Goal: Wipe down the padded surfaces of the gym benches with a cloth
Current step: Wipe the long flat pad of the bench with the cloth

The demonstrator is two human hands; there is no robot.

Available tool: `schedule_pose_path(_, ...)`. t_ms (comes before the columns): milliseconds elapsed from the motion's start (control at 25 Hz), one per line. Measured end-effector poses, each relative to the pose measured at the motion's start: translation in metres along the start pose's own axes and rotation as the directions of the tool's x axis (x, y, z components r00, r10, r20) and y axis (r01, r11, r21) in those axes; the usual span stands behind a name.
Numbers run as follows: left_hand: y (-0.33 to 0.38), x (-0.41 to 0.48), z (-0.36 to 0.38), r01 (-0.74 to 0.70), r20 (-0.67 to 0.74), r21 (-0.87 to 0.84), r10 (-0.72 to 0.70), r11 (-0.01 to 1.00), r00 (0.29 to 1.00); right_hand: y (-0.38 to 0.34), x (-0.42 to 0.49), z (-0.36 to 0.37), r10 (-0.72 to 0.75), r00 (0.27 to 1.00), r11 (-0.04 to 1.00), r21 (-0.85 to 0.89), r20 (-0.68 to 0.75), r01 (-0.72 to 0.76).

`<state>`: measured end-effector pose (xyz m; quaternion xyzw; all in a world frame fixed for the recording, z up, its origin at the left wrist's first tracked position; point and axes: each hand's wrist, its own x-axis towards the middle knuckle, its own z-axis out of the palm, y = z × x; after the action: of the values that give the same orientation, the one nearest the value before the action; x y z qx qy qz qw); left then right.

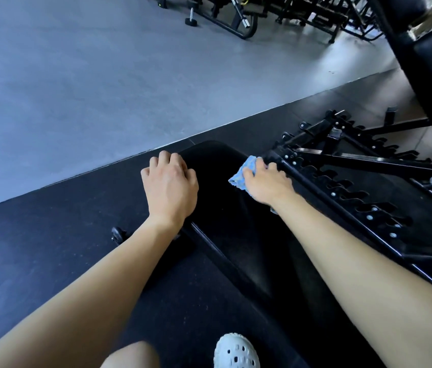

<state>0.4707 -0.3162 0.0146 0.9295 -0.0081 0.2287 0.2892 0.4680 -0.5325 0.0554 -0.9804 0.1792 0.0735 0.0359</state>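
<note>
A black padded bench (220,187) runs from the lower middle of the view up to the centre. My left hand (169,185) rests on the pad's left edge with its fingers curled over the rim. My right hand (266,181) presses a light blue cloth (244,172) onto the right edge of the pad, fingers spread over it. Part of the cloth is hidden under my palm and wrist.
A black metal adjustment frame (355,187) with notches and bolts lies right beside the pad on the right. Dark rubber matting (50,235) borders a grey floor (77,88). More gym machines (276,14) stand at the back. My white shoe (236,351) shows at the bottom.
</note>
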Motion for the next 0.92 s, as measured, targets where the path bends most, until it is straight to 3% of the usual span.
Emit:
schedule_pose_path(120,-0.001,0.000,-0.001,0.013,-0.001,-0.008,-0.013,1.000,1.000,-0.006,-0.031,0.005,-0.162,0.987,0.985,-0.056,-0.019,0.160)
schedule_pose_path(280,0.000,-0.002,-0.005,0.001,0.013,-0.041,-0.001,0.999,1.000,0.040,-0.098,0.004,-0.346,0.937,0.934,-0.073,0.049,0.349)
schedule_pose_path(360,0.001,-0.002,-0.005,0.021,0.011,-0.049,-0.021,0.999,1.000,0.055,-0.090,-0.003,-0.311,0.947,0.938,-0.133,0.079,0.319)
schedule_pose_path(520,0.004,-0.006,-0.005,0.052,-0.016,-0.097,-0.054,0.994,0.998,0.028,-0.064,0.000,-0.085,0.993,0.994,-0.061,0.077,0.090)
schedule_pose_path(760,0.007,-0.019,-0.010,0.043,0.009,-0.091,-0.043,0.995,0.999,0.020,-0.160,0.018,-0.430,0.903,0.899,-0.082,0.014,0.430)
schedule_pose_path(920,0.000,-0.034,-0.019,-0.152,0.103,-0.014,0.152,0.988,0.983,0.010,-0.135,0.017,-0.336,0.941,0.932,-0.128,0.038,0.338)
